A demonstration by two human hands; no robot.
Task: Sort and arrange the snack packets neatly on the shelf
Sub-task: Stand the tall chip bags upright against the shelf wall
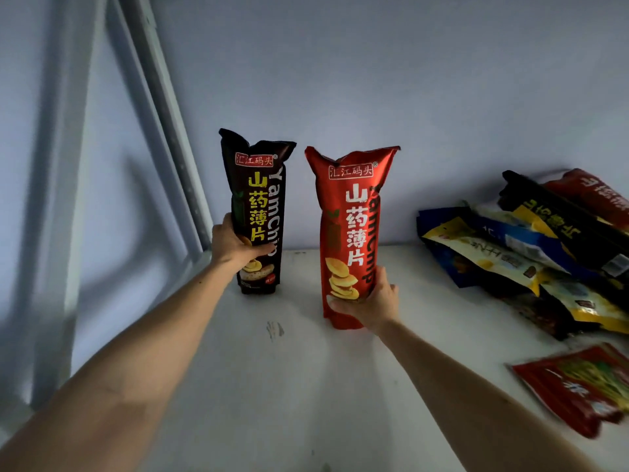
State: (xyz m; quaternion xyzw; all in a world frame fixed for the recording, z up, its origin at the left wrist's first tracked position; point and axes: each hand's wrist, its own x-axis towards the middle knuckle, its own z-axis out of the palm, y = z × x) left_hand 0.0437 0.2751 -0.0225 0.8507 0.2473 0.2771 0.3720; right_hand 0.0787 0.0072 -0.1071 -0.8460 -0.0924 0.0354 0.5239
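Both arms extended forward over the white shelf (272,386): left hand (235,245) fingers clamped on upright black packet (260,206) at frame centre-left, right hand (376,303) fingers clamped low on upright red packet (350,212) at centre, loose packet pile (531,253) at right.

The shelf (306,386) lies bare along its front edge and across the middle. Two tall packets stand upright near the back edge, a dark packet (258,212) toward the back left corner and a red packet (350,233) beside it, with a narrow gap between them. A heap of packets (531,253) crowds the right side, and a flat red pouch (578,386) blocks the front right corner.
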